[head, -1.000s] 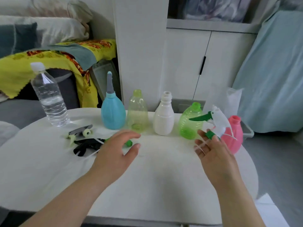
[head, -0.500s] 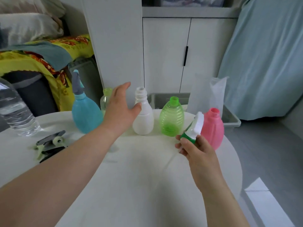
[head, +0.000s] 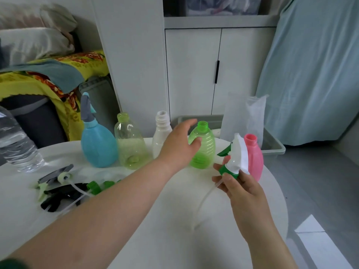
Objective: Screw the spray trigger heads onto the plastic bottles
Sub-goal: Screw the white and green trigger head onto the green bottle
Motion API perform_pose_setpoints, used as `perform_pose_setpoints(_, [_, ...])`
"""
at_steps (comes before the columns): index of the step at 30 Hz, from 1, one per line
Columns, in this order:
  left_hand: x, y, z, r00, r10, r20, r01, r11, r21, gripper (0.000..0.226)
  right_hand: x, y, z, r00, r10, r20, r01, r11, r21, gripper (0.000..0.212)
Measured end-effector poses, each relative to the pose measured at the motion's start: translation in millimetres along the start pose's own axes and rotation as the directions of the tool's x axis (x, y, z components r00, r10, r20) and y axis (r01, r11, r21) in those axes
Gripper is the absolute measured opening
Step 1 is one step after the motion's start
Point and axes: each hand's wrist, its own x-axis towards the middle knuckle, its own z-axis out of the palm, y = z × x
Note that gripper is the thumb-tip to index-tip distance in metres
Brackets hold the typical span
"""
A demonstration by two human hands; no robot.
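Note:
A row of bottles stands at the back of the round white table (head: 171,220): a blue one (head: 98,147) with a grey sprayer fitted, then a pale yellow-green (head: 132,146), a white (head: 161,133), a bright green (head: 206,147) and a pink one (head: 253,156), all open-necked. My right hand (head: 240,188) grips a white trigger head with a green collar (head: 236,159), its dip tube hanging down. My left hand (head: 179,145) is open, fingers spread just left of the green bottle, partly covering the white one. Loose trigger heads (head: 62,188) lie on the table's left.
A clear water bottle (head: 16,144) stands at the far left edge. Behind the table are a white cabinet (head: 213,74), a grey bin (head: 272,146) with a plastic bag, and a bed with a yellow cover (head: 38,80). Floor drops off to the right.
My left hand has moved right from beside the white bottle to the green bottle. My right hand has tilted the trigger head more upright near the pink bottle.

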Motion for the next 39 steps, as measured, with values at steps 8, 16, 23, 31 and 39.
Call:
perform_pose_setpoints(8, [34,-5,35,0.957,-0.287,0.039,0.289,0.937,-0.196,0.061,4,-2,-8,0.996,0.074,0.055,-0.082,0.984,0.16,0.027])
perform_pose_setpoints(16, [40,-9,46,0.971,-0.239,0.004,0.237,0.96,-0.148,0.038,5,-1,-10,0.997,0.06,0.053,-0.069,0.982,0.178,0.02])
perform_pose_setpoints(23, [18,-6,28,0.963,-0.266,-0.043,0.242,0.924,-0.297,0.022,5,-3,-13,0.998,0.007,0.061,-0.019,0.983,0.181,0.032])
perform_pose_setpoints(31, [-50,-4,-40,0.97,-0.229,-0.085,0.19,0.925,-0.329,0.022,-1,-12,-3,0.998,0.033,0.045,-0.038,0.993,0.111,0.029])
perform_pose_setpoints(39, [-109,-23,-77,0.946,-0.317,-0.072,0.281,0.909,-0.307,0.023,-16,-33,12,0.999,0.05,0.0,-0.049,0.991,0.125,0.03])
